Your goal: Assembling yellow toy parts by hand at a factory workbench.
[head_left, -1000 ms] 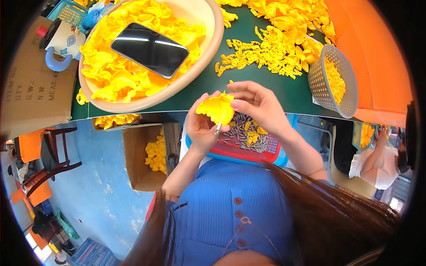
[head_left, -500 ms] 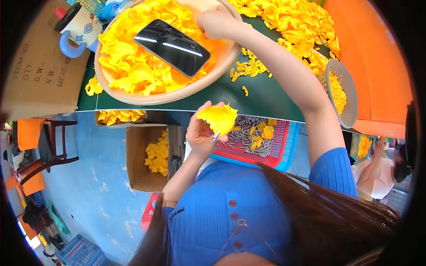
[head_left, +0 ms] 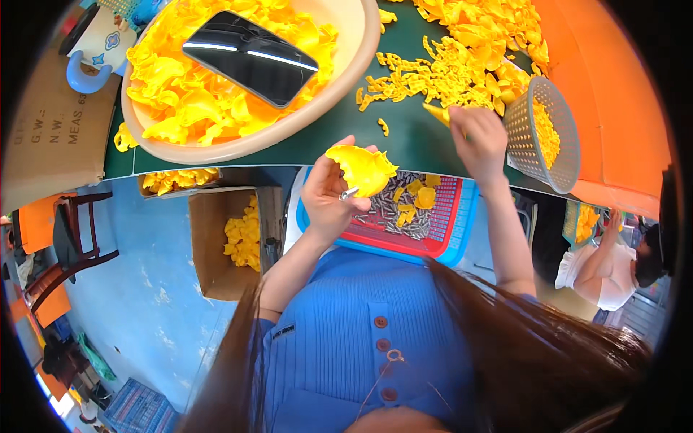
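Note:
My left hand (head_left: 328, 198) is closed around a curved yellow plastic shell (head_left: 361, 171) with a jagged edge, held up in front of the table edge. A small silver metal pin (head_left: 349, 193) pokes out at the shell's lower side, by my fingers. Over the green table, my right hand (head_left: 480, 142) pinches a narrow, pointed yellow plastic piece (head_left: 436, 113); its far part is hidden by the fingers. Just beyond that hand lies a spread of small curved yellow clips (head_left: 440, 76), and to its right a grey perforated basket (head_left: 521, 130) leans, holding small yellow pieces.
A beige basin (head_left: 361, 61) of yellow shells stands left on the green table (head_left: 404, 141), a black phone (head_left: 253, 58) on top. Below the edge sits a red tray (head_left: 449, 231) with metal pins and yellow pieces. A cardboard box (head_left: 209, 245) is lower left; a mug (head_left: 101, 43) upper left.
My right hand has left the basin and moved right, over the table, with a yellow piece now in its fingers. The view has shifted; my left hand still holds the shell, turned slightly.

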`<state>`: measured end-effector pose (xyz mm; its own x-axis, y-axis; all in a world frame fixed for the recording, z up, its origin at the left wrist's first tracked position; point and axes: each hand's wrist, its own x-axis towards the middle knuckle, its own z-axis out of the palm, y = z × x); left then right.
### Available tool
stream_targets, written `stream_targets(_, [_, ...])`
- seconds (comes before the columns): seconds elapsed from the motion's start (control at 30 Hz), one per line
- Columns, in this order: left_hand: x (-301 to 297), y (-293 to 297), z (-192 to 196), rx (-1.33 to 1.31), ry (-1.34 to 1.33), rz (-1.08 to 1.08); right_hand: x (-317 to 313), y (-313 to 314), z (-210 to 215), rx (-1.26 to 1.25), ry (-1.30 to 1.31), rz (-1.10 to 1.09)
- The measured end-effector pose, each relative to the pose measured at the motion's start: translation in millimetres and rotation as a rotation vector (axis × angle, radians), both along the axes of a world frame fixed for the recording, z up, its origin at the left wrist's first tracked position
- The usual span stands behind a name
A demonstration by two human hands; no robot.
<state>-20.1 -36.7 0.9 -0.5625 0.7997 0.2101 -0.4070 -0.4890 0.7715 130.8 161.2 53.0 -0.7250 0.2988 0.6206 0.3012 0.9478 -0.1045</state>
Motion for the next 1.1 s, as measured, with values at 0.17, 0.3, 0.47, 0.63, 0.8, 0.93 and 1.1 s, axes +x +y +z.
stream_targets(0.17, [11.1,19.9,4.4,-0.041,0.037,-0.064,51.4,-21.1,-37.5,-0.043,-0.111,-0.019])
stream_targets(0.3, [22.6,31.6,2.7,-0.026,0.040,-0.071,59.4,-24.0,-29.1,-0.133,-0.131,-0.027])
stream_targets(0.47, [34.0,37.0,-5.3,-0.021,0.089,-0.092,47.7,-24.7,-31.9,-0.378,-0.045,-0.221])
stream_targets(0.63, [36.0,34.3,-4.9,-0.037,0.125,-0.089,46.9,-29.8,-24.5,-0.746,0.093,-0.253])
stream_targets(0.8, [38.6,34.8,-9.6,-0.045,0.152,-0.116,28.6,-57.2,17.7,-0.927,0.203,0.247])
stream_targets(0.93, [38.1,34.4,-14.1,-0.024,0.179,-0.105,19.1,-64.9,20.5,-1.027,0.146,0.269])
stream_targets(1.1, [35.5,32.3,-9.3,-0.027,0.165,-0.123,13.0,-66.6,19.1,-1.009,0.100,0.264])
